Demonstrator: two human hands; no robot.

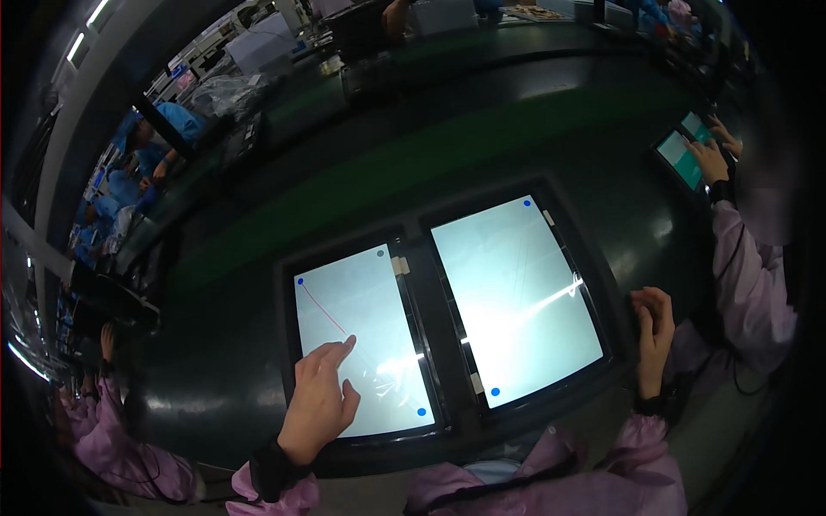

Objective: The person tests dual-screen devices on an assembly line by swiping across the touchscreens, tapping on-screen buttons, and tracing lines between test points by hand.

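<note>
Two lit tablets lie side by side in black frames on the dark worktop. My left hand [323,391] is over the left tablet [361,301], its index finger stretched out and the tip on the glass. A thin red line runs from a blue dot at the screen's far left corner down to that fingertip. A grey dot and another blue dot mark two other corners. My right hand [654,340] is just right of the right tablet [516,301], fingers loosely bent and apart, holding nothing. Blue dots show on two opposite corners of that screen.
A co-worker's hands [710,155] are on another pair of lit screens [680,159] at the right. Further people in pink and blue clothing work along the left. A dark pole [112,297] juts in at the left, and clear plastic bags [228,95] lie beyond.
</note>
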